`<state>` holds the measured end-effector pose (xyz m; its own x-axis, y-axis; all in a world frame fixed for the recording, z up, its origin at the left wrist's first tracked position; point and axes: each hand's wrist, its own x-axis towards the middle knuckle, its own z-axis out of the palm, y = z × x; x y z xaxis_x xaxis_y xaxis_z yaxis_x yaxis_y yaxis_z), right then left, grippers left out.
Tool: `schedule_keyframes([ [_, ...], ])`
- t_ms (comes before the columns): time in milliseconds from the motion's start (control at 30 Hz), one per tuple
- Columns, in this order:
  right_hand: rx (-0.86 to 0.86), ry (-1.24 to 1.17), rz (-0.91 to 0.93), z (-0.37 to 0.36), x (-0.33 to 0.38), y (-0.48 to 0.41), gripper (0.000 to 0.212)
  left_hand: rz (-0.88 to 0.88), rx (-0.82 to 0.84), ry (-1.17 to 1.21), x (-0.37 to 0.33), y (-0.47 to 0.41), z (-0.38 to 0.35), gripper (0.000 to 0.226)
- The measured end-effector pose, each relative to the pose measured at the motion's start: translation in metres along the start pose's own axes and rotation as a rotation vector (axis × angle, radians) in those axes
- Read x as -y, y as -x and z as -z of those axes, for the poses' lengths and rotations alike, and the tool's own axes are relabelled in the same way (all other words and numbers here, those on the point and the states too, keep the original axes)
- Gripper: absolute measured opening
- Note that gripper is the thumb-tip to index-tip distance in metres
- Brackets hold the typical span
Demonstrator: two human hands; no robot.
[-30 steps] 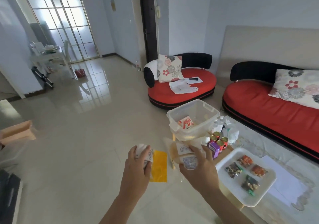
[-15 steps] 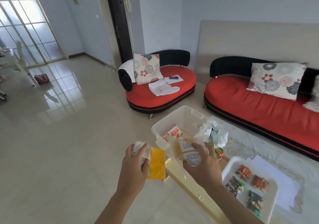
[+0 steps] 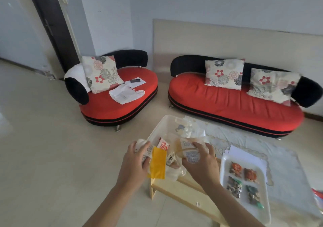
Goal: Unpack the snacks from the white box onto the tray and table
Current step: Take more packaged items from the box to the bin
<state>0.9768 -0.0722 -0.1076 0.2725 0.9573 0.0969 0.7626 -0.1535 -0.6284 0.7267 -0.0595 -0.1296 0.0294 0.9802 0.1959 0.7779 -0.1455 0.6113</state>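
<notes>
The box stands on the near-left corner of the table, a red-and-white packet lying inside; the left hand hovers at its near edge, fingers curled round a white pack and a yellow packet; the right hand, just beside it, grips a clear-wrapped bun over the box; the tray lies to the right on the table, holding four small bags.
</notes>
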Motion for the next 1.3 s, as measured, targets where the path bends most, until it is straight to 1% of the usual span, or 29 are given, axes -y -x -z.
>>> schedule_keyframes([
  [133, -0.027, 0.034, -0.033, -0.013, 0.019, -0.005, 0.078, -0.059, 0.051, 0.047, 0.015, -0.029, 0.000, 0.056],
  [233, -0.038, 0.054, -0.065, -0.021, 0.025, -0.013, 0.078, -0.072, 0.101, 0.052, 0.023, -0.051, -0.009, 0.057],
  [367, -0.054, 0.042, -0.099, -0.030, 0.015, -0.032, 0.077, -0.084, 0.167, 0.062, 0.033, -0.078, -0.028, 0.059],
  [567, -0.097, -0.004, -0.203, -0.046, 0.002, -0.072, 0.077, -0.138, 0.273, 0.006, 0.041, -0.124, -0.047, 0.057],
  [833, -0.084, -0.049, -0.330, -0.075, -0.004, -0.113, 0.079, -0.158, 0.379, -0.027, 0.034, -0.191, -0.085, 0.054],
  [1000, -0.097, -0.032, -0.384, -0.079, -0.013, -0.123, 0.077, -0.183, 0.419, -0.027, 0.033, -0.203, -0.105, 0.054],
  [1133, -0.130, -0.034, -0.413, -0.084, -0.014, -0.134, 0.079, -0.201, 0.422, -0.017, 0.031, -0.216, -0.117, 0.053],
  [1300, -0.128, -0.048, -0.440, -0.100, -0.009, -0.148, 0.079, -0.217, 0.415, 0.010, 0.031, -0.241, -0.129, 0.052],
])
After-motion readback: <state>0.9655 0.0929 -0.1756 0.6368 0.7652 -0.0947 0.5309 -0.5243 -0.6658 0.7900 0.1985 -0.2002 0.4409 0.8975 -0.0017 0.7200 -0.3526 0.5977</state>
